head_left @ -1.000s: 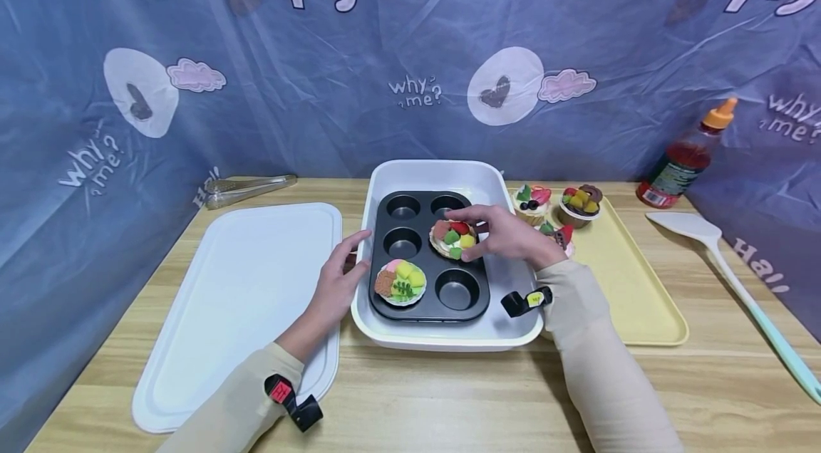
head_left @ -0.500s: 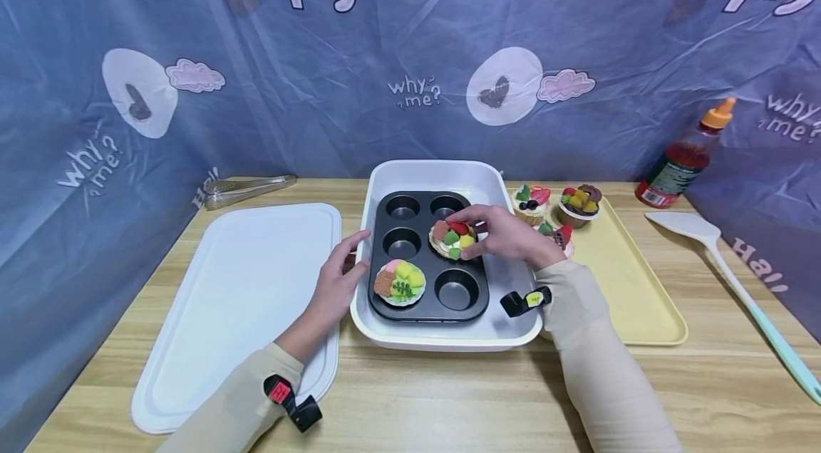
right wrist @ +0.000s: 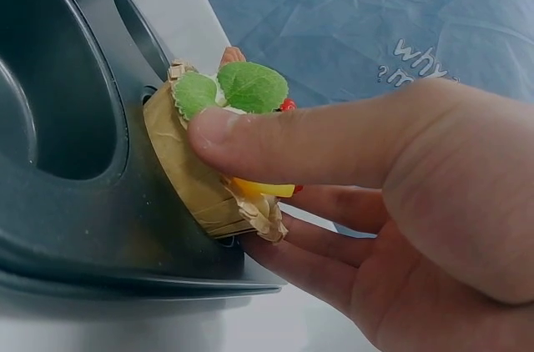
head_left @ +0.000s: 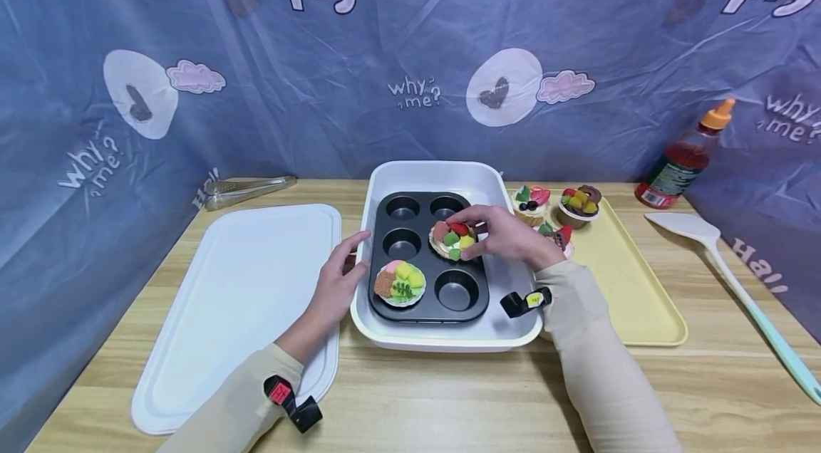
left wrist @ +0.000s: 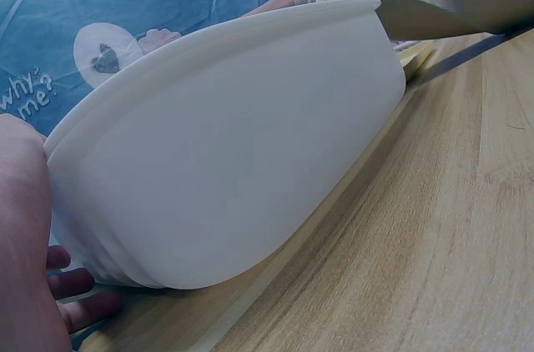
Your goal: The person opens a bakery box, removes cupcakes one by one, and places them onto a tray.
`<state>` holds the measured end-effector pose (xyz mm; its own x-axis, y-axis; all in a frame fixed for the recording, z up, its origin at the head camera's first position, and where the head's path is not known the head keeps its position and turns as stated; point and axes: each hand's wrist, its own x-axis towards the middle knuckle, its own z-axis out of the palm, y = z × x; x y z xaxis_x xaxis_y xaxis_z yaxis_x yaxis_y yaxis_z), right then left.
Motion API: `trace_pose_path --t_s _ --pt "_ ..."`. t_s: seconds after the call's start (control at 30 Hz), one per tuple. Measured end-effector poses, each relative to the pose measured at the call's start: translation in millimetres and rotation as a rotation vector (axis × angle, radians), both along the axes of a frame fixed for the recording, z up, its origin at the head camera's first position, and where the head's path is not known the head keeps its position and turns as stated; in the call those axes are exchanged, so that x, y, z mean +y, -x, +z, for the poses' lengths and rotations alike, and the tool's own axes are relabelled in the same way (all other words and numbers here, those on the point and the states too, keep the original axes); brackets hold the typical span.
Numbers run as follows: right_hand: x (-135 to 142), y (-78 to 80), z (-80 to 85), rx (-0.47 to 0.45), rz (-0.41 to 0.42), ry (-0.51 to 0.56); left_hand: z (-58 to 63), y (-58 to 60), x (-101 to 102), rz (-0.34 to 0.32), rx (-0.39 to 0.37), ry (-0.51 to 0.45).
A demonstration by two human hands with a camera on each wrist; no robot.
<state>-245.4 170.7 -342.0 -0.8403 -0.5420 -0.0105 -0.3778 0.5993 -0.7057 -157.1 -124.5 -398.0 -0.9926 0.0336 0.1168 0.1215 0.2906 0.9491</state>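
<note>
Left of the muffin tin (head_left: pixel 428 312), your left hand (head_left: pixel 336 271) rests loosely against the white tub (left wrist: pixel 225 152), gripping nothing. At the muffin tin's right middle cup, your right hand (head_left: pixel 507 232) pinches the fruit cupcake (head_left: pixel 452 239); I can't tell if it's fully seated. It's probably light, its wrapper (right wrist: pixel 188 173) easily creased: hold that by opposite sides, sparing the delicate-looking toppings (right wrist: pixel 253 87).

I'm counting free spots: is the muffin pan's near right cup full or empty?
Empty: in the head view, the near right cup is bare down to its bottom, nothing inside.
</note>
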Motion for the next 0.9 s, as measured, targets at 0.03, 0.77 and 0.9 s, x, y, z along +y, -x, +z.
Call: trace_pose_path --t_s 0.03,0.77,0.9 --pt "0.1 0.1 -0.1 0.0 0.0 0.001 -0.1 0.0 0.0 0.0 0.0 -0.001" --pt "1.8 -0.4 -1.5 0.033 0.032 0.024 0.1 -1.0 0.2 0.004 -0.003 0.0" --pt "2.1 -0.2 -1.6 0.041 0.034 0.025 0.1 -0.9 0.0 -0.001 0.001 -0.001"
